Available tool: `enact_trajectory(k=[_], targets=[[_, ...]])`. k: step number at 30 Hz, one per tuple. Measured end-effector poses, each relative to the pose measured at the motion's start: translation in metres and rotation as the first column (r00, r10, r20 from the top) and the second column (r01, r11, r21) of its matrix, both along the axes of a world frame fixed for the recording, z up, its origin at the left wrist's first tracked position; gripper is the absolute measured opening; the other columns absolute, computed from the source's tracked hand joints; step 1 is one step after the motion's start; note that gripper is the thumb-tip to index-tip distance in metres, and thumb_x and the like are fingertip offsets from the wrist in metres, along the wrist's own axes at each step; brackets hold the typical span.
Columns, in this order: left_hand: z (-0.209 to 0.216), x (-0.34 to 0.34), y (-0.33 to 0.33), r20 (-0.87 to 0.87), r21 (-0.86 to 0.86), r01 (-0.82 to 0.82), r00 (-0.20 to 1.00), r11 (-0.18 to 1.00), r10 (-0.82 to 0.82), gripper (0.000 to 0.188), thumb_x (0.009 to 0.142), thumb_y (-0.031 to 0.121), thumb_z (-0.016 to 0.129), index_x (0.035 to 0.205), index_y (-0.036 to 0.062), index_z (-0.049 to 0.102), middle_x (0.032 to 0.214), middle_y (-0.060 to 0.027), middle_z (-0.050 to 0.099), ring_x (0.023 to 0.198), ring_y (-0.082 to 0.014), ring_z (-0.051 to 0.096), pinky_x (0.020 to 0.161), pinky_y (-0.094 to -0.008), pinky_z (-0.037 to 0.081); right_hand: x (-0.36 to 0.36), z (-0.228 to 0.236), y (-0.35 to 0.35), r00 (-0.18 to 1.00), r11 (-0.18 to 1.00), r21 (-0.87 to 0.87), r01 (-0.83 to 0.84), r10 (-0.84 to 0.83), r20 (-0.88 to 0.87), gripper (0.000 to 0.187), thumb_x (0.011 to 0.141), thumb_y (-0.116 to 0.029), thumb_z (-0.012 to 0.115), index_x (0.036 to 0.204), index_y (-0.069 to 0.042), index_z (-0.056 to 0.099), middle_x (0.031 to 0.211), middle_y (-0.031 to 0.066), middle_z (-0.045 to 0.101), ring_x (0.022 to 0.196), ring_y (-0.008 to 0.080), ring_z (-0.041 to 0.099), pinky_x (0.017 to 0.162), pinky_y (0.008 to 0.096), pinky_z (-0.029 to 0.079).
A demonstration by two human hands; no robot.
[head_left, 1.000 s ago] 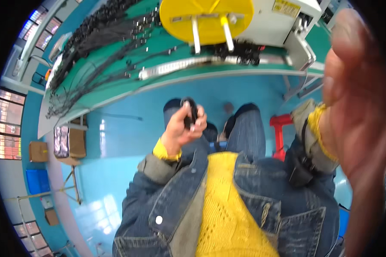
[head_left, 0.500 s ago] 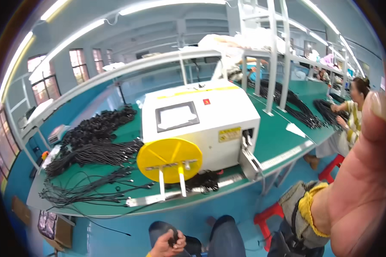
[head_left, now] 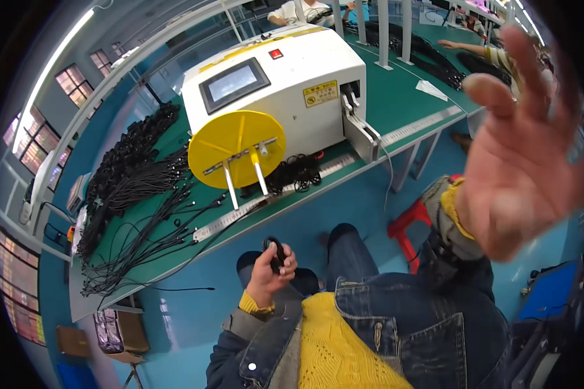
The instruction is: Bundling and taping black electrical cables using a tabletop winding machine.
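My left hand [head_left: 270, 275], above my lap, is closed round a small black bundle [head_left: 276, 254] that looks like coiled cable. My right hand [head_left: 522, 172] is raised close to the camera, with fingers spread, palm showing and nothing in it. In front of me on the green table stands a white machine [head_left: 298, 123] with a dark screen [head_left: 234, 84] and a red switch. A yellow disc [head_left: 224, 139] with metal pegs is fixed to its front. Below the disc, a heap of coiled black cables [head_left: 296, 172] lies beside a ruler strip [head_left: 230, 220].
Loose black cables [head_left: 139, 236] and a long black pile [head_left: 133, 155] cover the table's left side. A red stool [head_left: 405, 236] stands by my right arm. On the floor at left are cardboard boxes [head_left: 120, 334]. Other people sit at the far side.
The view has tilted downward, bringing my jacket and lap into sight. My right hand has turned and spread its fingers. My left hand still grips the black bundle, now raised toward the table edge.
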State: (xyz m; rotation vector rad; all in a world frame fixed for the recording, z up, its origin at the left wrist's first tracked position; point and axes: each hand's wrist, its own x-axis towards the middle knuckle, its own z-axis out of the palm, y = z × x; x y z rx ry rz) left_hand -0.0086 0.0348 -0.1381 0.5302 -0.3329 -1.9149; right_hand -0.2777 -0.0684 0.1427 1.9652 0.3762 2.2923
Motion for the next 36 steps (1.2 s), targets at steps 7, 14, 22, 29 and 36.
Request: enact_trajectory(k=[7,14,22,29,36], targets=[[0.038,-0.008,-0.019,0.001,-0.159,0.090,0.996,0.983,-0.091,0.046,0.085,0.050,0.049,0.089,0.0043,0.047,0.071,-0.0050,0.044,0.054,-0.0088,0.037,0.041,-0.0163,0.030,0.043,-0.122,0.000,0.712,0.704,0.700,0.119,0.431,-0.554,0.022,0.076,-0.006,0.058,0.098,-0.001,0.058,0.089,0.0090,0.057,0.071,0.0133,0.055,0.054,0.0230,0.042],[0.036,0.014,-0.026,-0.088,-0.267,0.354,0.917,0.896,-0.388,0.071,0.080,0.069,0.033,0.098,0.0036,0.052,0.082,-0.0116,0.054,0.060,-0.0116,0.048,0.037,-0.0155,0.032,0.115,-0.176,-0.005,0.493,0.815,0.514,0.269,0.342,-0.800,0.031,0.076,-0.010,0.058,0.106,-0.003,0.051,0.082,0.0130,0.059,0.066,0.0284,0.058,0.057,0.0360,0.046],[0.055,0.023,-0.002,0.185,-0.099,0.015,0.983,0.995,0.004,0.054,0.090,0.050,0.038,0.108,0.0017,0.051,0.088,-0.0159,0.060,0.060,-0.0163,0.057,0.046,-0.0208,0.046,0.145,-0.198,-0.007,0.217,0.726,0.407,0.554,0.346,-0.913,0.018,0.079,-0.008,0.050,0.095,-0.001,0.045,0.071,0.0207,0.058,0.070,0.0401,0.056,0.061,0.0473,0.043],[0.034,0.035,0.001,0.725,-0.207,-0.070,0.659,0.976,0.201,0.024,0.088,0.007,0.046,0.110,0.0000,0.051,0.094,-0.0096,0.061,0.070,-0.0135,0.061,0.057,-0.0241,0.053,0.162,-0.218,0.006,0.275,0.660,0.432,0.614,0.334,-0.902,0.019,0.078,-0.005,0.049,0.095,-0.001,0.043,0.067,0.0206,0.057,0.069,0.0401,0.056,0.061,0.0480,0.043],[0.028,0.052,0.000,0.730,-0.068,0.176,0.680,0.982,-0.071,0.021,0.083,0.016,0.056,0.098,0.0005,0.055,0.083,-0.0067,0.061,0.061,-0.0117,0.059,0.052,-0.0225,0.048,0.172,-0.229,0.001,0.286,0.718,0.545,0.433,0.465,-0.838,0.020,0.077,-0.006,0.050,0.095,-0.002,0.042,0.067,0.0205,0.057,0.068,0.0410,0.056,0.060,0.0488,0.043]])
